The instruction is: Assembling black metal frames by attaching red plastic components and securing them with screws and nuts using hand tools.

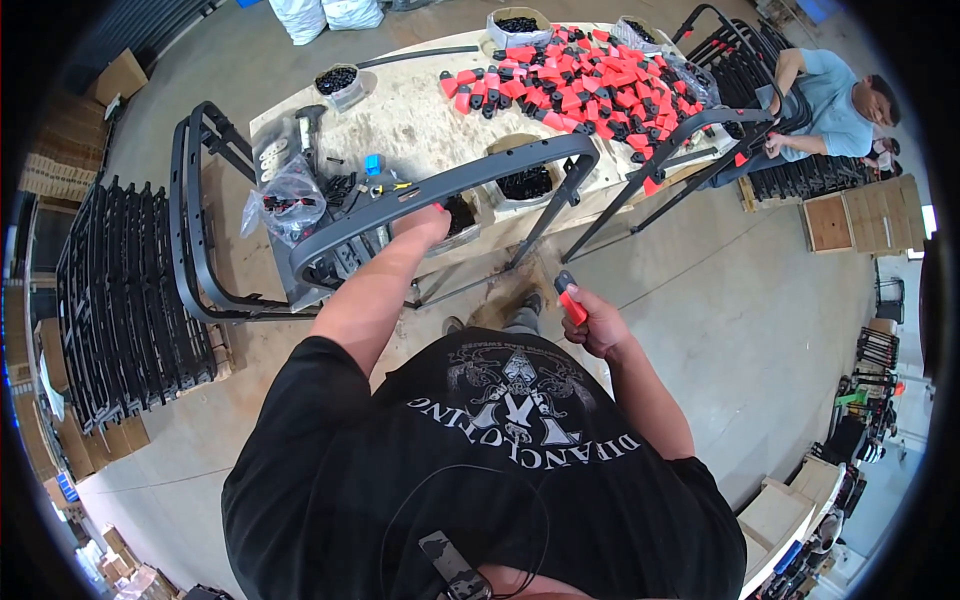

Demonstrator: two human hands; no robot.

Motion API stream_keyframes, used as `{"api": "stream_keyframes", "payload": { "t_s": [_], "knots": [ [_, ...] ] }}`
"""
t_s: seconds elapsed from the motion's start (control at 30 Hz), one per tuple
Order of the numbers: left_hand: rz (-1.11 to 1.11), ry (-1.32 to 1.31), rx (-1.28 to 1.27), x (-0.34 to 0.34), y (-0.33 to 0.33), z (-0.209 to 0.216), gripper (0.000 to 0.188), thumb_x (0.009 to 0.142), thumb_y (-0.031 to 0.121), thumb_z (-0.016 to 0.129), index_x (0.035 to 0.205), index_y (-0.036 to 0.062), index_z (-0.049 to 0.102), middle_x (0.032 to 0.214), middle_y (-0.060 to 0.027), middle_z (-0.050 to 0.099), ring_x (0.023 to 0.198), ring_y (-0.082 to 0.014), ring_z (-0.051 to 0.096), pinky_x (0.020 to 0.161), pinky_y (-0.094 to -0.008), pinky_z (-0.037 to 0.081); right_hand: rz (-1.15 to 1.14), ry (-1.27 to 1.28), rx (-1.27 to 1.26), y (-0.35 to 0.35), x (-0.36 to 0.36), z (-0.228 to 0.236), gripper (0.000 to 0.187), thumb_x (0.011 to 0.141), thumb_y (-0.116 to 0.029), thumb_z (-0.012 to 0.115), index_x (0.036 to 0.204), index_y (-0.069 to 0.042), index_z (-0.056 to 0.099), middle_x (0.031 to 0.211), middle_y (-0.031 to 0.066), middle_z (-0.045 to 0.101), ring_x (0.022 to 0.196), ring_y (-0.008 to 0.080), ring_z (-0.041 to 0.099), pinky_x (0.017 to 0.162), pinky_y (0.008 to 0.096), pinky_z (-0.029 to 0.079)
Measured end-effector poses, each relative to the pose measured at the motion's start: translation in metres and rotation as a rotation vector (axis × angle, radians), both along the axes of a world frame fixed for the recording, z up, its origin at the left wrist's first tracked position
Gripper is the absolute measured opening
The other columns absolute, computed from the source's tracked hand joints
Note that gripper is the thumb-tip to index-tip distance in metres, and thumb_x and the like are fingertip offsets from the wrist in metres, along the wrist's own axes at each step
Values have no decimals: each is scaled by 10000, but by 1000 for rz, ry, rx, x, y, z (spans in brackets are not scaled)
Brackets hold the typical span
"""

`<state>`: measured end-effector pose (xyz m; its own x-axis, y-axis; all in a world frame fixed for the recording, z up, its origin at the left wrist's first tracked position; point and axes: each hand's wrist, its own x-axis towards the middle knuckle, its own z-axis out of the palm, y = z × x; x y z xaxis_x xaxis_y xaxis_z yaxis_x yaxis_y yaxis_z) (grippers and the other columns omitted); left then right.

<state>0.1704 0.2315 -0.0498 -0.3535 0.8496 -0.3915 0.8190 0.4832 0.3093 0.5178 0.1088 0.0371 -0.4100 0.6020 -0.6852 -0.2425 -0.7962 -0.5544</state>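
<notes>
My right hand (603, 325) is closed around a red and black plastic piece (573, 302), holding it up in front of my body. Its black end with a hole points away from me. My left arm stretches forward, and my left hand (430, 224) is at a box of small black parts (462, 215) by the table's near edge. The fingers of that hand are mostly hidden behind a dark grey metal frame (450, 182) and in the box. This frame, bent with rounded corners, stands between me and the table.
A heap of red and black pieces (590, 80) covers the right of the wooden table (410, 95). Tubs of black parts, a hammer (308, 125), a plastic bag (290, 200) and a blue block (373, 163) lie there too. A co-worker (830, 105) stands at right. Black frames (130, 300) are stacked left.
</notes>
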Motion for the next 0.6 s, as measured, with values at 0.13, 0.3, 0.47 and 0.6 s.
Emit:
{"api": "stream_keyframes", "payload": {
  "t_s": [0.13, 0.3, 0.47, 0.6],
  "knots": [
    [-118, -114, 76, 3, -33, 30, 482, 930, 427, 614, 1229, 53, 668, 1243, -171, 688, 1107, -305, 677, 939, -397, 523, 33, -99, 14, 16, -3, 7, 341, 984, -428, 628, 843, -132, 533, 575, -55, 346, 451, 91, 313, 439, 268, 234],
    [110, -1351, -119, 61, -84, 57, 462, 1020, 497, 557, 1213, 91, 664, 1116, -49, 704, 1019, -175, 646, 894, -357, 511, 90, -224, 97, 50, -44, 30, 363, 1011, -437, 598, 830, -134, 513, 582, -55, 345, 454, 80, 295, 438, 272, 232],
    [100, -1887, -202, 106, -73, 92, 432, 1066, 411, 499, 1232, 30, 616, 1135, -104, 689, 1019, -177, 647, 897, -364, 518, 230, 60, 74, 79, -66, 33, 368, 1031, -474, 543, 969, -112, 570, 619, -53, 391, 475, 73, 295, 450, 266, 228],
    [422, -1789, 115, 119, -65, 87, 284, 1050, 270, 554, 1162, 9, 568, 1050, -129, 691, 919, -220, 684, 874, -374, 549, 363, -16, 39, 101, -37, 37, 435, 1045, -520, 473, 929, -117, 590, 630, -41, 361, 506, 93, 296, 466, 270, 262]
  ]
}}
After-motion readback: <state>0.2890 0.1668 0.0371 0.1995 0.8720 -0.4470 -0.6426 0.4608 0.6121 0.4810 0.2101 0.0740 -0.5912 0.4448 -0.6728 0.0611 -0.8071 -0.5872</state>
